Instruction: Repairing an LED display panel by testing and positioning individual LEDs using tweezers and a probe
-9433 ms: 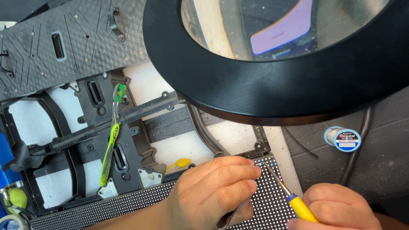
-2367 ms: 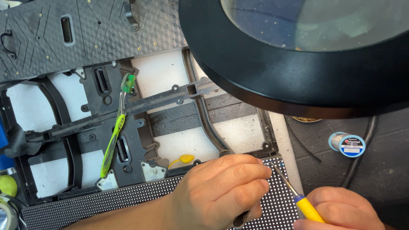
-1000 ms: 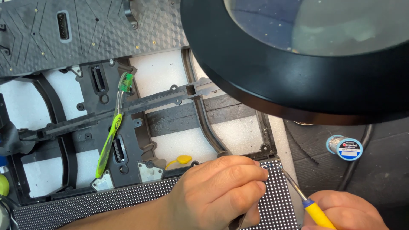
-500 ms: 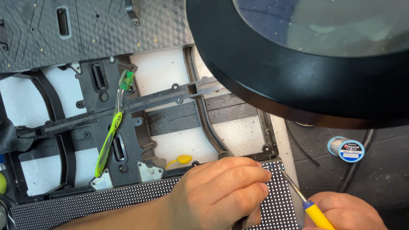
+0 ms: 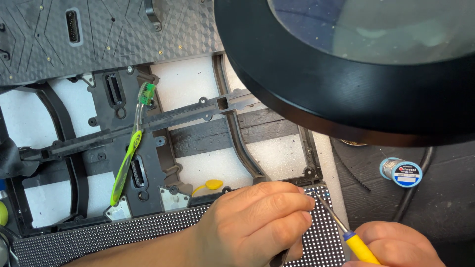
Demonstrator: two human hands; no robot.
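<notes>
Head view: left hand (image 5: 257,225) curled, grip resting on dotted black LED panel (image 5: 148,232). Right hand (image 5: 396,244) grip clenched on yellow-handled soldering iron (image 5: 346,235), metal tip touching panel beside left fingertips. Round blue-labelled solder spool (image 5: 402,172) up-right.

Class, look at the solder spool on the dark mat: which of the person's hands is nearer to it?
Right. The right hand, holding the yellow-handled tool, lies just below the solder spool; the left hand rests on the dotted panel, farther left.
</notes>
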